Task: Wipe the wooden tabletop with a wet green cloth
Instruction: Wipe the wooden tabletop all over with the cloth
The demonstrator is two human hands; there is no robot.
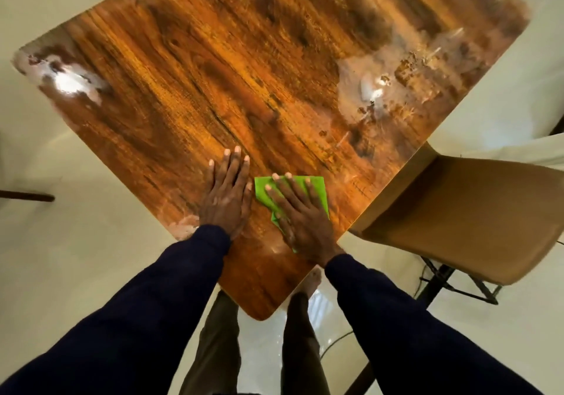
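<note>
So, closest in, two dark navy sleeves [171, 297] reach over the rounded near corner of the table [213, 74], which has a glossy top with bold wood grain. The left hand [225, 193] lies flat on bare wood, fingers [235, 165] straight and close together. Just beside it, the right hand [300, 217] presses flat on a folded bright green cloth [319, 193], fingers slightly spread. Farther out, cloudy wet-looking smears [375, 86] streak the shine. A smooth tan chair [476, 208] sits at the table's right edge.
</note>
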